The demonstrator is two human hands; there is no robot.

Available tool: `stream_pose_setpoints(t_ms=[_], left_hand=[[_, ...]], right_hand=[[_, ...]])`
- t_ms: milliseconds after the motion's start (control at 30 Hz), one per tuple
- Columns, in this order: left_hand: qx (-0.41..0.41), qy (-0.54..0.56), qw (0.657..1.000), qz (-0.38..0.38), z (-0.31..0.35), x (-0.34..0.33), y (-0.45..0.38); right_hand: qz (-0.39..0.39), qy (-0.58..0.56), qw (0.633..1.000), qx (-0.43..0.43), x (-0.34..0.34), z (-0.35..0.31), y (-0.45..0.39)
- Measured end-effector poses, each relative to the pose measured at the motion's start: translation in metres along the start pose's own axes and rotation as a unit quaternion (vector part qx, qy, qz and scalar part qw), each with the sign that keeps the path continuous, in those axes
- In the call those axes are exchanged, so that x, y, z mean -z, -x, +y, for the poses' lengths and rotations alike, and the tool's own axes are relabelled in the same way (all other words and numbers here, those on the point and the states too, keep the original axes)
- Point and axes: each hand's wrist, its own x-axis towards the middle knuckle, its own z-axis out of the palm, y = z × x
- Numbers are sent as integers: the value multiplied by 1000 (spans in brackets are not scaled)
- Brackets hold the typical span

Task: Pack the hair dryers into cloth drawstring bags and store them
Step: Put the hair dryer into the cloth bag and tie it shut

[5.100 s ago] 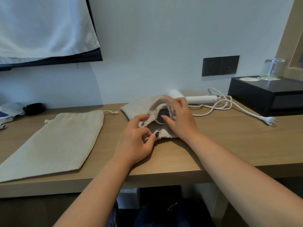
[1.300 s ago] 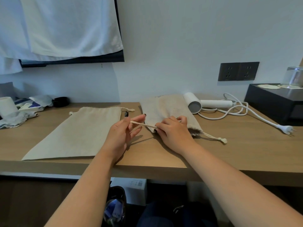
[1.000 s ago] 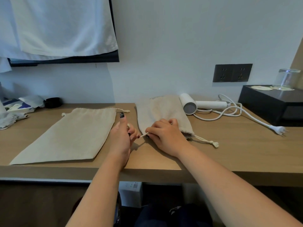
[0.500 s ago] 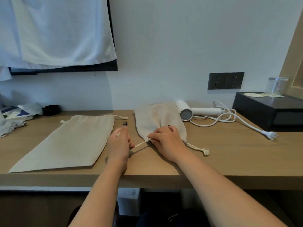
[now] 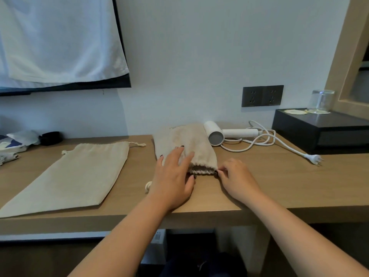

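The filled bag [image 5: 184, 145] lies mid-bench [image 5: 269, 182], gathered mouth toward the front edge. Left hand [image 5: 172, 177] rests flat-fingered on it; right hand [image 5: 236, 178] pinches the mouth's right corner. Bare wood lies rightward.

beige cloth bags [image 5: 185, 143], white hair dryer [image 5: 229, 133], brown desk [image 5: 269, 176]

A wooden worktop [image 5: 279, 180] set against a plain white wall [image 5: 199, 56].

Above the worktop's left end, a white cloth [image 5: 60, 41] hangs over a dark panel [image 5: 123, 82]. Over its right part, a dark double socket plate [image 5: 262, 95] sits in the wall. At the worktop's right end stands a black box [image 5: 319, 130], with a light wooden frame [image 5: 347, 56] rising behind it.
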Motion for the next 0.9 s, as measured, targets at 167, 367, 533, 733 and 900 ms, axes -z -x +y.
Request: stream_pose_setpoints(t_ms=[167, 367, 533, 733, 900], left_hand=[[-68, 6, 996, -54, 25, -12, -24], [-86, 61, 994, -35, 38, -27, -41], [-57, 67, 996, -1, 34, -27, -40], [-17, 58, 997, 38, 30, -28, -39], [3, 66, 996, 52, 29, -30, -36]], right_hand=[[77, -88, 993, 1, 0, -2, 4], [88, -155, 983, -37, 6, -2, 8], [118, -269, 951, -93, 14, -3, 8], [182, -403, 874, -201, 23, 12, 8], [193, -280, 914, -219, 23, 22, 9]])
